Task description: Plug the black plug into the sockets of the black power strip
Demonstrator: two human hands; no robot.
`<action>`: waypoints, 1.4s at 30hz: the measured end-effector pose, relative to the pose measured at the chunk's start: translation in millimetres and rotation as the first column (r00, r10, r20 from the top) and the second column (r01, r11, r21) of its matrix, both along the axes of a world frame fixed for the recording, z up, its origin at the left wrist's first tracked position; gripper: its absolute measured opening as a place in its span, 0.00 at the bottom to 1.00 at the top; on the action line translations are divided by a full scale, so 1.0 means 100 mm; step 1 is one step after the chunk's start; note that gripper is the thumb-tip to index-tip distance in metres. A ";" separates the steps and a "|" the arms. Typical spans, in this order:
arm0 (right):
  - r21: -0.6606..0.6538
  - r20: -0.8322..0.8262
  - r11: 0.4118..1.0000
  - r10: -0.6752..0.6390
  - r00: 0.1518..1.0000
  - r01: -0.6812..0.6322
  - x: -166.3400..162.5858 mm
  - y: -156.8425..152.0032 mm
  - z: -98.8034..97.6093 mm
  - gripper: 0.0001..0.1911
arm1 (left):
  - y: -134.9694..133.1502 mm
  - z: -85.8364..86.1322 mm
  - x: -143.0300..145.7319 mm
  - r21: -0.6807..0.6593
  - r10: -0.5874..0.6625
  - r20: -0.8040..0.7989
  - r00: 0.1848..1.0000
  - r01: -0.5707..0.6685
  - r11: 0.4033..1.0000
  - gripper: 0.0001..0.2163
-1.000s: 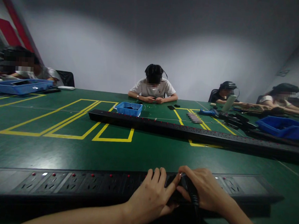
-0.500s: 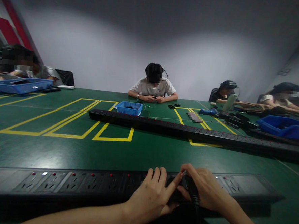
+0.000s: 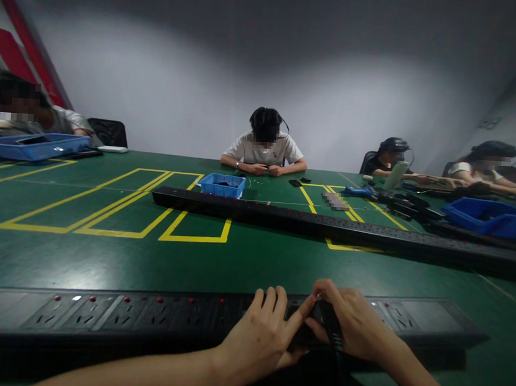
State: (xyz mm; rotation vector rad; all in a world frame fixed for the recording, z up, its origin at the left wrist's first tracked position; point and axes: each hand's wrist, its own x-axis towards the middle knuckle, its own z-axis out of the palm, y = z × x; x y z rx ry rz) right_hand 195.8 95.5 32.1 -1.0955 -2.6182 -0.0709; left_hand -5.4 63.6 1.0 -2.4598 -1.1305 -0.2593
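Observation:
A long black power strip with several sockets and red indicators lies across the near side of the table. My left hand grips it right of the middle, fingers over the top and thumb along the front side. Its index finger reaches to the fingertips of my right hand. That hand is closed around the plug end of a thick black cable, held against the strip's top. The cable drops toward me between my wrists. Both hands cover the plug's face and the sockets beneath, so I cannot see how far it is in.
A second black power strip lies slantwise farther back. Behind it stands a small blue bin; larger blue bins sit left and right. Yellow tape marks the green table. Several people sit around the far sides.
My hands keep nearly the same hold on the strip and plug. At the far left, a person has leaned slightly leftward. The view has shifted a little.

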 end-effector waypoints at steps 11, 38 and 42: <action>0.012 -0.022 1.000 -0.005 1.000 0.005 0.00 -0.01 0.03 0.12 | -0.01 0.01 0.00 0.005 -0.007 0.005 1.000 0.007 1.000 0.35; 0.026 -0.012 0.998 -0.063 0.998 0.063 -0.02 -0.01 0.05 0.15 | -0.01 0.02 -0.01 -0.002 -0.003 0.015 1.000 0.003 1.000 0.35; 0.001 -0.001 0.998 -0.066 0.998 0.066 -0.01 0.00 0.04 0.15 | -0.01 0.02 -0.02 -0.013 -0.006 0.015 1.000 0.006 1.000 0.34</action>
